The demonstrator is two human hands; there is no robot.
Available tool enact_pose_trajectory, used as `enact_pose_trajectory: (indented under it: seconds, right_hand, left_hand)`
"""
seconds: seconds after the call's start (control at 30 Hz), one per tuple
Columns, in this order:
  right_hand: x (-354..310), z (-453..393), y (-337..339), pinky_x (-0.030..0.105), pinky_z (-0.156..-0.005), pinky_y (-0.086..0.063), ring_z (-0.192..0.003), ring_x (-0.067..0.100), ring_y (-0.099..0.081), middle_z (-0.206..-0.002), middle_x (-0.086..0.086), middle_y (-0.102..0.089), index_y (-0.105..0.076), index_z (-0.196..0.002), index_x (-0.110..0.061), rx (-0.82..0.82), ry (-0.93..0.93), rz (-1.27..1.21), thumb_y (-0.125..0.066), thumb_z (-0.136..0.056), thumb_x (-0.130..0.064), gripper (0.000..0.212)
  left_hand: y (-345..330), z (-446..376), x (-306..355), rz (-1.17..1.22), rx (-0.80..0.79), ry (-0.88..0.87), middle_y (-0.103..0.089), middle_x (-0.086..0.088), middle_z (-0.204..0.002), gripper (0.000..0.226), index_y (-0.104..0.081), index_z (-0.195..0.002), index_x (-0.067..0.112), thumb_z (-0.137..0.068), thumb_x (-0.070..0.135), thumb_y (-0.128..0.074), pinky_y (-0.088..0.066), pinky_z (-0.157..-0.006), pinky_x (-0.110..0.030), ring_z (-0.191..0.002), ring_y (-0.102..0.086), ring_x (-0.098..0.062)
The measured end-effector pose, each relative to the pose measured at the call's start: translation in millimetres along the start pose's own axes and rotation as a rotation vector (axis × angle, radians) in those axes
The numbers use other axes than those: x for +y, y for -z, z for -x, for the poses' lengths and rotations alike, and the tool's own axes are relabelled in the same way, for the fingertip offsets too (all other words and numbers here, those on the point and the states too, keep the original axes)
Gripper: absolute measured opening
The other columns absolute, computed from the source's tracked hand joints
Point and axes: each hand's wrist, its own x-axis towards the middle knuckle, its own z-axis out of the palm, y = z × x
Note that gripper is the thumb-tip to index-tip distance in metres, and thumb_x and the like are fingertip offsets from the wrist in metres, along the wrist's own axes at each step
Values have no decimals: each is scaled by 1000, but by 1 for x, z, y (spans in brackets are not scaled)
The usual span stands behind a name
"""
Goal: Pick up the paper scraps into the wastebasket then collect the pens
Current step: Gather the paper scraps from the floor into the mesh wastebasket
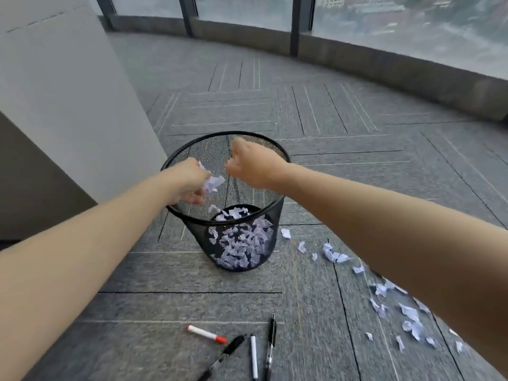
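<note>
A black mesh wastebasket (192, 155) stands on the grey carpet, partly filled with white paper scraps (242, 243). Both hands are over its mouth. My left hand (189, 182) grips a crumpled white paper scrap (213, 182) that pokes out from its fingers. My right hand (248, 163) is a loose fist with nothing visible in it. More paper scraps (335, 254) lie scattered on the carpet to the right, trailing toward the lower right (412, 325). Several pens lie near the front: a white marker with a red cap (206, 334), a black pen (222, 356), a white pen (254, 356) and another black pen (270, 347).
A grey-white wall or cabinet (68, 105) rises close on the left of the basket. A low ledge under large windows (384, 64) curves round the far side. The carpet (302, 119) stretches between the basket and the ledge.
</note>
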Motion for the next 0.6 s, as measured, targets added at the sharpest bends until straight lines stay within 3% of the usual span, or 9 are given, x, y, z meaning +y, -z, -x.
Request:
enact_pose_trajectory:
  seconds: [0.1,0.2,0.27,0.3,0.4,0.5,0.6]
  right_hand:
    - [10,-1,-14,30,-72,-47,-80,16,-51,-102,5,-50,-42,-113,-9,-132,6,114,-46,-93,-37,35]
    - [17,4,-17,41,-89,-47,-96,23,-54,-113,8,-52,-49,-112,-7,-193,-32,157,-41,-96,-33,32]
    - [21,9,-17,42,-88,-48,-92,21,-56,-106,6,-59,-56,-102,-8,-178,-61,153,-38,-97,-26,26]
    - [22,12,-16,42,-87,-49,-91,21,-58,-104,4,-62,-60,-100,-11,-136,-78,148,-40,-96,-22,23]
    - [27,22,-14,41,-90,-48,-93,17,-62,-101,-3,-68,-67,-95,-23,-5,-119,107,-50,-87,-14,20]
    - [28,36,-12,51,-106,-30,-94,12,-61,-92,-9,-70,-67,-90,-26,75,-131,58,-55,-87,-18,15]
    - [27,58,2,55,-111,-14,-97,14,-60,-94,-9,-70,-67,-91,-24,163,-142,42,-57,-87,-22,11]
  left_hand:
    - [2,-6,-4,-172,-16,-9,-51,-13,-103,20,-52,-112,2,-97,10,-41,-53,-72,-39,-73,-49,-18]
    - [-2,-9,-5,-309,13,-47,-55,-21,-115,36,-52,-123,-6,-95,14,-43,-41,-96,-41,-93,-52,-32]
    - [-9,-10,-7,-343,-25,-83,-54,-20,-127,35,-54,-124,-2,-96,14,-43,-39,-97,-37,-114,-51,-34]
    - [-12,-10,-9,-334,-29,-112,-56,-17,-126,31,-58,-120,2,-95,14,-45,-41,-93,-35,-114,-52,-32]
    - [-18,-11,-11,-319,87,-187,-64,-7,-103,12,-66,-92,17,-89,11,-55,-41,-63,-25,-84,-56,-19]
    - [-24,-9,-1,-303,184,-313,-66,-5,-92,15,-62,-78,21,-85,8,-58,-45,-71,-28,-89,-60,-24]
    - [-43,7,29,-233,136,-542,-64,-4,-83,17,-62,-81,20,-83,5,-54,-46,-75,-31,-84,-60,-25]
